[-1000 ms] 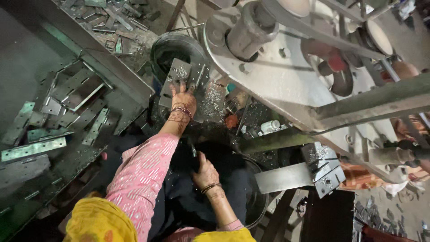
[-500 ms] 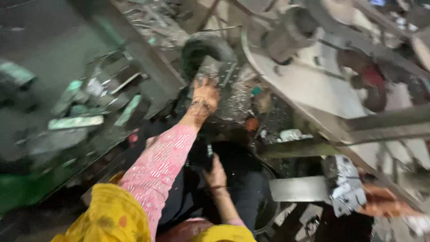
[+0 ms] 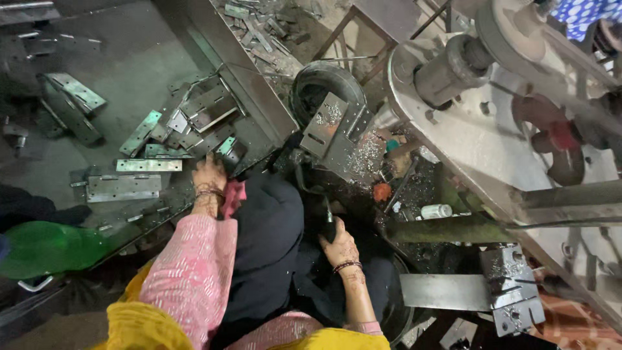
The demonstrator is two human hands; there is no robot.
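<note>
My left hand reaches left to a pile of flat perforated metal plates on the grey floor, its fingers curled at a small plate at the pile's near edge. A pink patterned sleeve covers that arm. My right hand rests low near my lap, closed around a dark handle that points up. Straight ahead a larger bent metal plate strewn with shiny chips leans on the press bed beside a black tyre.
A big grey press machine with a flywheel fills the right side. A steel channel rail divides the plate pile from the machine. A green plastic container lies at left, and more long plates lie nearby. Metal chips cover the bed.
My left hand has left the bent plate on the press bed and swung left and down to the plate pile. The view has shifted left; my right hand stays put.
</note>
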